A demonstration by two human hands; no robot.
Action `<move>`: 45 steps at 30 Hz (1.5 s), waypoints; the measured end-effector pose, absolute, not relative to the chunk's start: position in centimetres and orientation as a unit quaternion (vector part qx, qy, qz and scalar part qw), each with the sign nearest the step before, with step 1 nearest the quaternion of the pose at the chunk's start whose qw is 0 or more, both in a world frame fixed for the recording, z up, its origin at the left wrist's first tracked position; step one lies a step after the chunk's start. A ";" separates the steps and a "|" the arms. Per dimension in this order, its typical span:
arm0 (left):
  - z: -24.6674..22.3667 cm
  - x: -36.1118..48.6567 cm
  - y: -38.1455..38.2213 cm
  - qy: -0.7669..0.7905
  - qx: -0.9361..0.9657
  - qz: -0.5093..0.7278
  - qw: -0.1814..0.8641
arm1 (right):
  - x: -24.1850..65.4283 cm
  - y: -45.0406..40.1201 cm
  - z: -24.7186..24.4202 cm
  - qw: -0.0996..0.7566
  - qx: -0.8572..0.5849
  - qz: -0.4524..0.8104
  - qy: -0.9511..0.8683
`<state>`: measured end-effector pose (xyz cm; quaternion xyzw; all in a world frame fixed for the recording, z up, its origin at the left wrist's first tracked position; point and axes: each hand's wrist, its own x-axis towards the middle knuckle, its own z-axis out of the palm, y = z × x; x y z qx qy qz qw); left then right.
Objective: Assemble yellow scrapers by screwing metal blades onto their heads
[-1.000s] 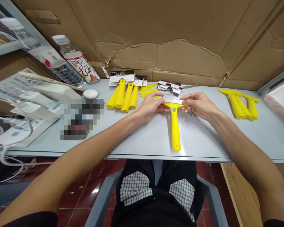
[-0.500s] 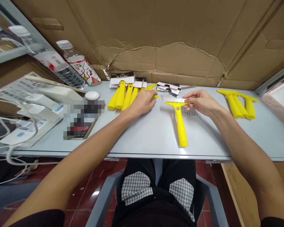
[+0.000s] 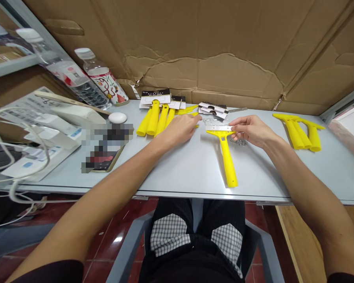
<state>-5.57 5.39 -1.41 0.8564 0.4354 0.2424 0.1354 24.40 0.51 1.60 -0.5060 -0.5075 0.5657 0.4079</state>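
- 1 yellow scraper [image 3: 228, 161] is at the middle of the desk [image 3: 177, 177], handle toward the near edge.
- Right hand [image 3: 252, 129] pinches the right end of the metal strip [image 3: 217, 127] at the scraper's head.
- Left hand [image 3: 181, 129] covers part of some thin yellow pieces [image 3: 191, 109]; whether it holds 1, I cannot tell.
- Small metal bits [image 3: 242, 142] lie beside the right hand's fingertips.

Bright desk [image 3: 171, 177], glare spot on red floor [image 3: 106, 244], soft shadow beside yellow scraper [image 3: 227, 155], wide-angle stretch at edges (phone [image 3: 113, 156] partly pixelated).
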 end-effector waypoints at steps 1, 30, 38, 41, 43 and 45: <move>-1.5 -5.7 5.4 0.428 0.858 0.251 0.135 | 24.4 0.5 1.6 0.408 -0.505 0.566 -0.508; 1.0 -2.5 3.0 0.432 0.565 0.431 0.555 | 24.0 0.3 1.9 0.409 -0.510 0.570 -0.497; 0.0 -1.5 2.1 0.421 0.542 0.416 0.597 | 24.1 0.1 2.1 0.409 -0.505 0.570 -0.503; -0.4 -1.3 2.0 0.400 0.502 0.396 0.657 | 24.1 0.1 2.1 0.408 -0.500 0.575 -0.503; -0.6 -1.2 1.9 0.400 0.486 0.389 0.673 | 24.0 0.1 2.1 0.408 -0.499 0.576 -0.503; -0.7 -1.0 1.7 0.402 0.477 0.391 0.677 | 23.9 0.0 2.2 0.407 -0.497 0.578 -0.503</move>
